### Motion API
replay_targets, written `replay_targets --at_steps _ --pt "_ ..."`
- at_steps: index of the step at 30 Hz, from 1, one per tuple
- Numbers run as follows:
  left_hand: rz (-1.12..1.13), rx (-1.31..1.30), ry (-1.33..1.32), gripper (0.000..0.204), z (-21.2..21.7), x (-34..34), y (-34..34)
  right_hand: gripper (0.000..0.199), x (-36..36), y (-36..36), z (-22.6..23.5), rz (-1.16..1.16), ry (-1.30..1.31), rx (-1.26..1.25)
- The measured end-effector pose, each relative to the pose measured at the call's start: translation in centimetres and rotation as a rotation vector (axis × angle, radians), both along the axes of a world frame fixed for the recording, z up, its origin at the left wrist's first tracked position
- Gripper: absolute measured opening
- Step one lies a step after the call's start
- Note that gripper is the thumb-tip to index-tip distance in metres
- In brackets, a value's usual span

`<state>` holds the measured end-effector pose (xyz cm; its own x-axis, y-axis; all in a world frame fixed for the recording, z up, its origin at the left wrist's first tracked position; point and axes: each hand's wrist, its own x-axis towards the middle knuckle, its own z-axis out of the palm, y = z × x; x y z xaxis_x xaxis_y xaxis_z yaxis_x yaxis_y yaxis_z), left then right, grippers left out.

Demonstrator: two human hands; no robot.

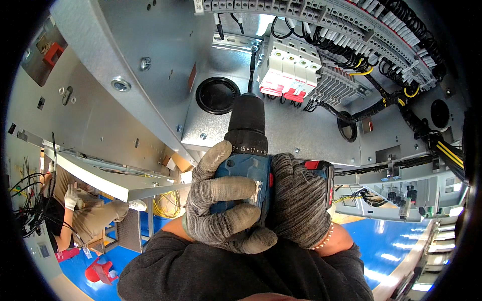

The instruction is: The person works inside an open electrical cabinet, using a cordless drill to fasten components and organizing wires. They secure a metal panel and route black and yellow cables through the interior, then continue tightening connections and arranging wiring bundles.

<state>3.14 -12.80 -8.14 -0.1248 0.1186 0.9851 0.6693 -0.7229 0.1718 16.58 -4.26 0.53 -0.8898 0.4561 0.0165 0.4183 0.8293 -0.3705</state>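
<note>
A blue and black cordless drill [247, 118] points away from me into a metal cabinet. My left hand [221, 200], in a grey knit glove, wraps its fingers over the drill's body from the left. Round the handle on the right is my gloved right hand [300, 203]; the battery pack [327, 183] sticks out beside it. The trigger is hidden. A long dark driver bit [252, 70] runs from the chuck to the right end of a short metal mounting rail [231, 42], with its tip at a fastener there. Close to its right sit white circuit breakers [289, 67] with red levers.
Terminal blocks [321, 20] and bundled black wires [346, 57] line the cabinet's far side. A black round grommet [217, 95] lies left of the bit. The cabinet's metal flange [108, 65] slants along the left. Another person [85, 205] in gloves sits at lower left, near a red cap [100, 272].
</note>
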Motion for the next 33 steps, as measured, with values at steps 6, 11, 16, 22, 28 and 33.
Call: replay_targets --at_steps 6,11,16,22,28,33 --pt "0.009 0.013 0.010 0.056 -0.2 -0.2 -0.1 0.061 0.0 0.1 -0.1 -0.002 -0.012 -0.017" --pt "0.015 0.110 -0.055 0.053 0.1 0.7 0.8 0.061 0.2 0.2 -0.1 0.000 -0.021 -0.030" --pt "-0.006 0.259 -0.088 0.046 0.5 0.8 2.1 0.062 0.3 0.4 -0.1 -0.004 -0.040 -0.034" --pt "-0.004 0.247 -0.179 0.044 0.4 1.3 1.9 0.062 0.3 0.4 -0.2 0.006 -0.031 -0.039" --pt "0.019 0.295 -0.107 0.045 0.6 0.9 2.3 0.061 0.3 0.4 -0.3 0.008 -0.025 -0.033" --pt "0.079 0.149 -0.440 0.035 1.5 3.0 1.8 0.061 0.4 0.5 -0.3 0.014 -0.038 -0.014"
